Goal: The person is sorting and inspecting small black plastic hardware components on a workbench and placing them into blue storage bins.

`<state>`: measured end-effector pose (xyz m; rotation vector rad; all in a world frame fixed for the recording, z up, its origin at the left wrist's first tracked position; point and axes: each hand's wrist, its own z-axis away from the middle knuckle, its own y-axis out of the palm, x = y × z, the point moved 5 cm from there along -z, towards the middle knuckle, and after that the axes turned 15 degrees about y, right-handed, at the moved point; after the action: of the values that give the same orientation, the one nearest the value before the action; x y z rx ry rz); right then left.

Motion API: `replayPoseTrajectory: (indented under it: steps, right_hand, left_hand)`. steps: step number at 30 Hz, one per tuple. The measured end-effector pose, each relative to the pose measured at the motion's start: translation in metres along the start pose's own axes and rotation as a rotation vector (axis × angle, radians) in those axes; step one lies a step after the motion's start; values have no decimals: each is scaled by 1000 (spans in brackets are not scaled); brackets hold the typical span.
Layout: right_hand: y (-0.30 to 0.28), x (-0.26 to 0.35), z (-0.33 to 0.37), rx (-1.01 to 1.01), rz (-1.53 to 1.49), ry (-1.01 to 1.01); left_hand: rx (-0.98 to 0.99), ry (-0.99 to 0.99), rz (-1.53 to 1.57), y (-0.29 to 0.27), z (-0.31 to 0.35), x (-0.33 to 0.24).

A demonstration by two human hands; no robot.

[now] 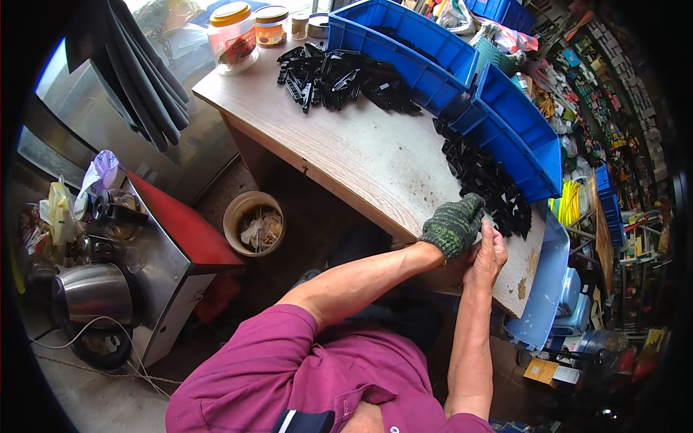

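Note:
My left hand [455, 225] wears a dark green knitted glove, and its fingers are curled closed. Bare and just to its right, my right hand [489, 255] has its fingers pinched together. Both hands meet over the front edge of the wooden table [375, 155]; whatever small thing they hold between them is hidden. Right beyond them lies a pile of small black plastic parts [485, 173]. A second heap of longer black plastic parts [346, 78] spreads over the table's far side.
Two blue bins [404, 54] [516, 141] line the table's back. Jars [232, 40] stand at the far left corner. A light-blue tub [540, 303] adjoins the right edge. Below left are a waste bucket [232, 216] and a red-topped cabinet [180, 224] with a steel kettle [94, 294].

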<state>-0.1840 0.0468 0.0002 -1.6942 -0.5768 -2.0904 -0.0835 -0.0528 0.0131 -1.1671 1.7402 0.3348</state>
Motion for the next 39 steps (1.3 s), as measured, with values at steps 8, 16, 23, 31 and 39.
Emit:
replayPoseTrajectory:
  steps: [8,16,23,31,39]
  right_hand:
    - [10,11,5,162,173,32]
    - [19,12,19,182,64,127]
    - [14,6,12,123,-29,147]
    - [13,6,12,90,-31,137]
    - [17,9,16,79,-49,133]
  left_hand:
    - [-55,13,72,-2,-7,18]
    - [-372,391,-700,-132,-16,24]
    - [-158,93,-1109,-262,-55,86]
    - [25,358,-869,-217,-38,67]
    - [106,386,-728,-206,-23,53]
